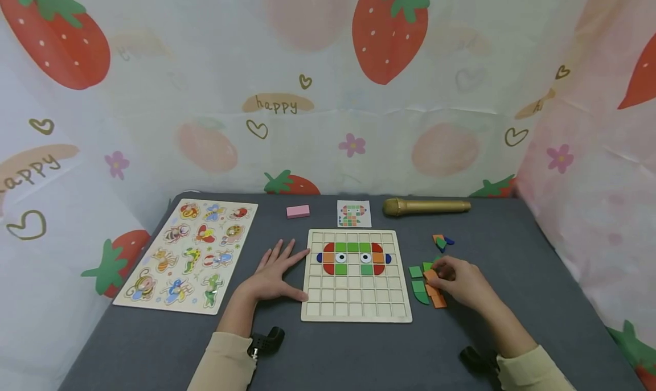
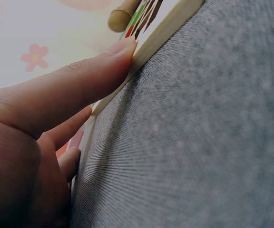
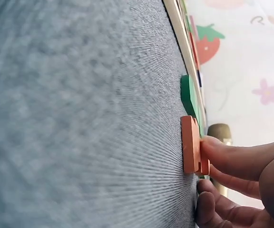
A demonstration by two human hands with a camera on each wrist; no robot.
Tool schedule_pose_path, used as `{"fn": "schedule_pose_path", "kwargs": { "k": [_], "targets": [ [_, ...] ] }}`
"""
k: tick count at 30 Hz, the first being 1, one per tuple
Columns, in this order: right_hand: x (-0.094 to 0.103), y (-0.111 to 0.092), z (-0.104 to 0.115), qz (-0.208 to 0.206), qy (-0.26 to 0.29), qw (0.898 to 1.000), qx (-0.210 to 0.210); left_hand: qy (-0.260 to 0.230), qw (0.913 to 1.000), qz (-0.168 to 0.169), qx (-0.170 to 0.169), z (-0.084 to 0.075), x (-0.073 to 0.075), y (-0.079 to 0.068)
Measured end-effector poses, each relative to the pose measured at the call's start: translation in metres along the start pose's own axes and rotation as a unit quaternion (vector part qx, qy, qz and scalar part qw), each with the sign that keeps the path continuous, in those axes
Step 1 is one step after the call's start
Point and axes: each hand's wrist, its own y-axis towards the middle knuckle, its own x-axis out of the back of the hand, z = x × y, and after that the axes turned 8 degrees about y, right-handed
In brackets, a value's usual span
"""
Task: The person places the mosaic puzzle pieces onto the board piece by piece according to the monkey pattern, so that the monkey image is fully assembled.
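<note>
The wooden grid board [image 1: 353,311] lies flat, with red, orange, green, blue and eye-patterned pieces set in its upper rows. My left hand [image 1: 274,274] is spread at the board's left edge. Its thumb [image 2: 103,66] presses against the side of the board in the left wrist view. Right of the board, my right hand [image 1: 461,283] bends over a loose cluster of pieces. Thumb and fingers pinch an orange piece [image 3: 204,167] there. Close by lie another orange piece [image 3: 190,145] and a green curved piece [image 1: 420,292].
A small pattern card [image 1: 353,214] and a pink block [image 1: 298,211] lie behind the board. A gold microphone [image 1: 427,206] lies at the back right. An insect puzzle board [image 1: 187,257] sits on the left. More small pieces [image 1: 441,242] lie beyond my right hand.
</note>
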Motion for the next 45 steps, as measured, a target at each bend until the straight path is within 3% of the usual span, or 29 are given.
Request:
{"fn": "schedule_pose_path", "kwargs": {
  "k": [21,30,45],
  "targets": [
    [0.003,0.0,0.019,-0.011,0.019,1.0,-0.01,0.0,1.0,0.001,-0.001,-0.001,0.001,-0.001],
    [-0.008,0.01,0.041,-0.015,0.048,0.998,0.028,-0.005,1.0,0.0,0.001,-0.003,0.002,-0.002],
    [-0.03,0.023,0.067,-0.005,0.049,0.997,0.058,-0.005,1.0,0.001,0.003,-0.003,0.002,-0.002]
  ]
}}
